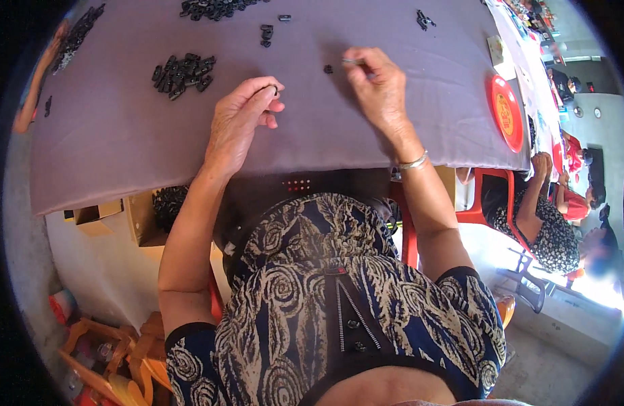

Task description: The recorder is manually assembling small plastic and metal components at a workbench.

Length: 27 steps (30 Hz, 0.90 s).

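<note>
My left hand (pixel 243 116) is closed in a pinch over the purple-grey tablecloth (pixel 305 135). A small black piece (pixel 275 90) shows between its thumb and forefinger. To the right, my right hand (pixel 377 86) pinches a small, thin, pale metallic-looking piece (pixel 353 61), too small to name. Just left of those fingertips, a tiny black part (pixel 328 69) lies on the cloth. Beyond my left hand sits a pile of black plastic parts (pixel 182 76). A few loose black parts (pixel 266 35) lie farther back, between the two hands.
A bigger heap of black parts (pixel 214 8) lies at the far edge, a small cluster (pixel 425 20) at far right. A red plate (pixel 496 111) rests near the right edge. Another person's arm (pixel 38 84) reaches in at left beside a heap. A red chair (pixel 479 196) stands at right.
</note>
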Available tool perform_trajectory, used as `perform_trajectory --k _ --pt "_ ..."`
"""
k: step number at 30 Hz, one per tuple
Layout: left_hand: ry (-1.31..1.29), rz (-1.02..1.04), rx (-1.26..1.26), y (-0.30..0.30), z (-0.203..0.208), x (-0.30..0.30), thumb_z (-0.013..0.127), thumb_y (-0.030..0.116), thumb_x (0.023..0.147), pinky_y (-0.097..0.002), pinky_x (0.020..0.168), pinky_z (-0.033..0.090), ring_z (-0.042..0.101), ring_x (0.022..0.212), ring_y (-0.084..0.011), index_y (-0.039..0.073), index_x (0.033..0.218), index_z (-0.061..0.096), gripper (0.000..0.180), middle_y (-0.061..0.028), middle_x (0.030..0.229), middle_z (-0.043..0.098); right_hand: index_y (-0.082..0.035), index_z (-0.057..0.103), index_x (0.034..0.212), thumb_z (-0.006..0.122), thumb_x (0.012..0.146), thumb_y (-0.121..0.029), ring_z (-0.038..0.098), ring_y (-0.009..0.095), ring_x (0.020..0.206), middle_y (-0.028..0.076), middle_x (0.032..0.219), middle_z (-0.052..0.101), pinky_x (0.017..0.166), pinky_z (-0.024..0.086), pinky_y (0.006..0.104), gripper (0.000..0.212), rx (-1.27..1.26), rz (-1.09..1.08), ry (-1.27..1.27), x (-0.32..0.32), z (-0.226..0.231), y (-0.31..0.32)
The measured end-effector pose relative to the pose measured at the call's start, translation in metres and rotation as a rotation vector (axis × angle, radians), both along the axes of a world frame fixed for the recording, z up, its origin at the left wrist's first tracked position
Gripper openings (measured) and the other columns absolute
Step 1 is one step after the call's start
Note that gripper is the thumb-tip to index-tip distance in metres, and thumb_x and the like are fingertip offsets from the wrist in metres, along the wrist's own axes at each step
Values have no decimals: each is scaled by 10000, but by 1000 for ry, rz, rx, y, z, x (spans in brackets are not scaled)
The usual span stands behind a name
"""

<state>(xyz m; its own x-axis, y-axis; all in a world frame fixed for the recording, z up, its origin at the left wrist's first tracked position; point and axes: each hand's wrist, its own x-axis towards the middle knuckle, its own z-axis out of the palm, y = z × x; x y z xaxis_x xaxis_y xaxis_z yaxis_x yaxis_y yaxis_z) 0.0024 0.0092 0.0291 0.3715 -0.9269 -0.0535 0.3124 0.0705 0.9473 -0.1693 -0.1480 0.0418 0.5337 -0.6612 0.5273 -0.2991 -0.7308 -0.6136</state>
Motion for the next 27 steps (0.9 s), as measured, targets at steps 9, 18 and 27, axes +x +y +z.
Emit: perform_trajectory --k 9,18,27 --pt "-37 -19 -3 0 -7 -1 567 121 908 -230 629 485 588 765 -99 7 1019 641 175 -42 903 606 -67 641 887 628 781 -71 604 314 720 105 807 588 657 496 391 108 -125 -79 313 -29 -10 -38" --pt "-23 -39 35 -1 -7 -1 569 144 916 -252 671 509 616 786 -123 20 1062 622 199 -63 909 626 -60 637 832 630 734 -58 602 290 686 89 800 611 625 498 367 99 -216 -99 264 -27 -17 -39" --pt "-48 -83 16 -1 -10 0 553 139 923 -264 700 511 620 809 -139 8 1077 609 210 -75 938 628 -81 651 839 657 746 -59 433 14 543 -31 599 560 493 387 185 97 217 215 -32 16 1 22"
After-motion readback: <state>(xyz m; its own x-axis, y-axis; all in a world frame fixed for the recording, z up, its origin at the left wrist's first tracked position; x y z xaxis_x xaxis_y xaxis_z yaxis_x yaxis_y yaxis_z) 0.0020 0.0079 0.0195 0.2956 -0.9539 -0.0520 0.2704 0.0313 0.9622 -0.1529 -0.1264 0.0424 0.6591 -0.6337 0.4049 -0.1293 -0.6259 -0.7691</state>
